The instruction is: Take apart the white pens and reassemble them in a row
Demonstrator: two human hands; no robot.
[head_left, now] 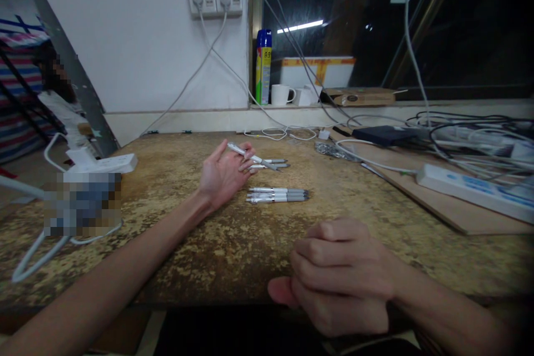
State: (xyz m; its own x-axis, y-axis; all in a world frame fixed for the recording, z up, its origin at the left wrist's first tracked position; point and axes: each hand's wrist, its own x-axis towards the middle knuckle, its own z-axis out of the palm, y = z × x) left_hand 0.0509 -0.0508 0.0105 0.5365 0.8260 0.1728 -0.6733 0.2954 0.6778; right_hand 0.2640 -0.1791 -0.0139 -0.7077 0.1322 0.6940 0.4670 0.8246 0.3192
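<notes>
My left hand (225,173) rests palm up over the table, with a grey-and-white pen (254,157) held slantwise at its fingers. Just beyond those fingers, two similar pens (269,165) lie side by side, partly covered by the hand. Nearer to me, several more grey-and-white pens (277,195) form a neat row, their grey grips pointing right. My right hand (340,275) is curled into a fist above the table's front edge, thumb to the left. Nothing sticks out of it, and its inner side is hidden.
The worn wooden table (200,267) carries a power strip (471,192), a brown board (450,208) and tangled cables on the right. A white socket block (104,163) stands left. On the sill are a spray can (263,69) and a white mug (281,94). Another person is partly visible at far left.
</notes>
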